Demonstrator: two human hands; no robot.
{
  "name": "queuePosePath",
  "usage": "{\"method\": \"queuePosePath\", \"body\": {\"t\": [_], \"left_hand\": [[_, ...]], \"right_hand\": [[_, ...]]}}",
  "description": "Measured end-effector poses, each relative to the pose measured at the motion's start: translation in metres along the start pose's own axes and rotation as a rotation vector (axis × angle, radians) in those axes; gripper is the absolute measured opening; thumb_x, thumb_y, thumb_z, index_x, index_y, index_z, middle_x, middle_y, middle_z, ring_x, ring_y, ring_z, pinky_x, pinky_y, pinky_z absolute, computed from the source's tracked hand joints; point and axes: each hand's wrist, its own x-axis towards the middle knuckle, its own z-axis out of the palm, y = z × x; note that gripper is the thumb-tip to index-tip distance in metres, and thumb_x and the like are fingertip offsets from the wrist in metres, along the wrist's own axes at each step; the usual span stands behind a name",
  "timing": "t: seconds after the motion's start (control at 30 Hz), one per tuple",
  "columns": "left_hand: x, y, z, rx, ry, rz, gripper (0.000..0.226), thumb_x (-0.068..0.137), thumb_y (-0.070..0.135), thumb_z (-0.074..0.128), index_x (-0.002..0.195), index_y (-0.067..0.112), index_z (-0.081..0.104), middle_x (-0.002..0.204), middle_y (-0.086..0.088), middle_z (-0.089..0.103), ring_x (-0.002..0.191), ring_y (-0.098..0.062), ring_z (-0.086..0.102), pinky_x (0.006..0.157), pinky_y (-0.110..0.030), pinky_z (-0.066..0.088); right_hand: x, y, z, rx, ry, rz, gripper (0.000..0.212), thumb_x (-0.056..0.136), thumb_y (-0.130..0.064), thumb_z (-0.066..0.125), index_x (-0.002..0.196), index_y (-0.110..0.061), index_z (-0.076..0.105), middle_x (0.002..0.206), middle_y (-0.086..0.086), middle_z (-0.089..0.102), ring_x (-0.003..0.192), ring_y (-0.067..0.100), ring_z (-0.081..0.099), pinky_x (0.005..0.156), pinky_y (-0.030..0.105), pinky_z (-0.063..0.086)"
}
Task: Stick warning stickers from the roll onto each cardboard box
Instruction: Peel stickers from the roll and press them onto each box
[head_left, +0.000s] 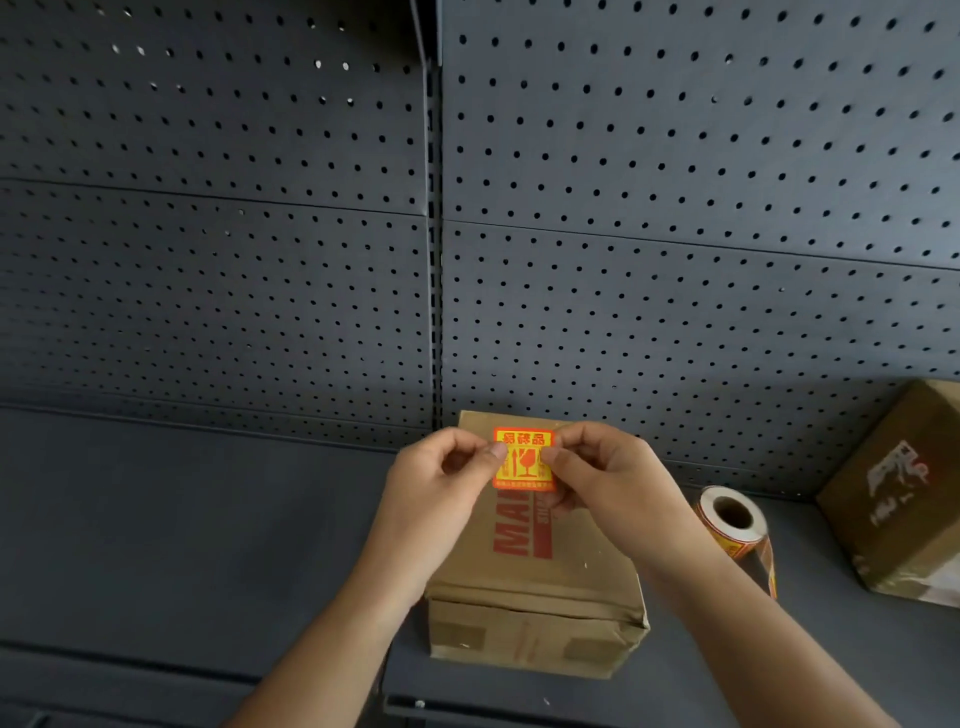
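Note:
A red and yellow warning sticker (523, 460) is pinched between both hands above a brown cardboard box (535, 587) with red lettering on its top. My left hand (441, 483) grips the sticker's left edge with thumb and forefinger. My right hand (608, 478) grips its right edge the same way. The sticker roll (733, 519) lies on its side on the shelf just right of the box, with a loose tail of backing hanging toward the front. A second cardboard box (898, 493) stands at the far right, partly out of frame.
Everything rests on a dark grey metal shelf (182, 519). A perforated dark back panel (260, 260) rises right behind the boxes, split by a vertical slotted post (434, 260). The shelf's front edge (156, 665) runs along the bottom.

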Motion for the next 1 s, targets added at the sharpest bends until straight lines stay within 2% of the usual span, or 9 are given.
{"method": "queuePosePath", "body": {"t": [0.07,0.17,0.27,0.47,0.63,0.7,0.8,1.0], "left_hand": [[0.007,-0.004,-0.002,0.037,0.016,0.004,0.017,0.092,0.035,0.069,0.085,0.021,0.072,0.069,0.014,0.067,0.059,0.005,0.056,0.058,-0.012,0.041],[0.018,-0.010,-0.003,0.064,0.044,0.001,0.016,0.092,0.035,0.069,0.085,0.021,0.073,0.081,0.006,0.073,0.074,0.001,0.064,0.062,-0.009,0.045],[0.029,-0.013,-0.005,0.088,0.066,-0.024,0.017,0.092,0.037,0.069,0.086,0.022,0.073,0.085,0.006,0.073,0.082,-0.004,0.066,0.068,-0.016,0.046],[0.050,-0.018,-0.006,0.114,0.093,-0.041,0.019,0.093,0.039,0.068,0.088,0.021,0.073,0.087,0.007,0.073,0.085,-0.005,0.067,0.070,-0.020,0.047],[0.067,-0.026,-0.005,0.192,0.121,-0.041,0.022,0.093,0.037,0.068,0.084,0.017,0.070,0.081,0.002,0.070,0.078,-0.012,0.065,0.067,-0.024,0.046],[0.072,-0.029,-0.005,0.247,0.125,-0.032,0.022,0.093,0.035,0.068,0.084,0.015,0.069,0.078,0.001,0.068,0.071,-0.012,0.061,0.061,-0.022,0.043],[0.077,-0.033,-0.004,0.314,0.123,-0.029,0.022,0.093,0.032,0.068,0.081,0.013,0.067,0.067,0.005,0.060,0.059,-0.008,0.052,0.048,-0.014,0.037],[0.088,-0.037,-0.002,0.426,0.098,-0.023,0.022,0.093,0.032,0.068,0.078,0.016,0.064,0.064,0.008,0.055,0.055,-0.007,0.049,0.048,-0.019,0.035]], "right_hand": [[0.006,0.001,0.004,0.001,0.002,0.013,0.013,0.100,-0.015,0.059,0.093,-0.012,0.070,0.072,0.002,0.074,0.061,0.010,0.066,0.062,0.024,0.059],[0.016,0.000,0.008,-0.004,0.000,0.028,0.015,0.100,-0.019,0.059,0.094,-0.013,0.071,0.069,0.000,0.072,0.059,0.009,0.065,0.061,0.023,0.057],[0.026,-0.001,0.013,-0.067,0.006,0.013,0.016,0.100,-0.023,0.060,0.092,-0.014,0.071,0.068,0.002,0.071,0.056,0.008,0.063,0.056,0.020,0.052],[0.053,0.003,0.022,-0.130,0.026,0.051,0.018,0.100,-0.023,0.060,0.093,-0.009,0.069,0.060,0.000,0.065,0.042,0.001,0.055,0.045,0.016,0.043],[0.073,0.011,0.030,-0.201,0.039,0.058,0.014,0.097,-0.024,0.063,0.095,-0.010,0.068,0.058,-0.001,0.067,0.041,0.004,0.057,0.046,0.018,0.042],[0.078,0.013,0.033,-0.236,0.047,0.057,0.012,0.097,-0.025,0.064,0.095,-0.014,0.067,0.057,0.002,0.069,0.043,0.003,0.057,0.048,0.020,0.043],[0.083,0.017,0.035,-0.302,0.059,0.041,0.010,0.097,-0.025,0.062,0.096,-0.016,0.067,0.060,0.001,0.069,0.042,-0.001,0.057,0.048,0.015,0.043],[0.090,0.019,0.036,-0.349,0.062,0.040,0.008,0.097,-0.020,0.062,0.101,-0.013,0.065,0.067,-0.003,0.064,0.038,-0.003,0.056,0.040,0.008,0.039]]}}
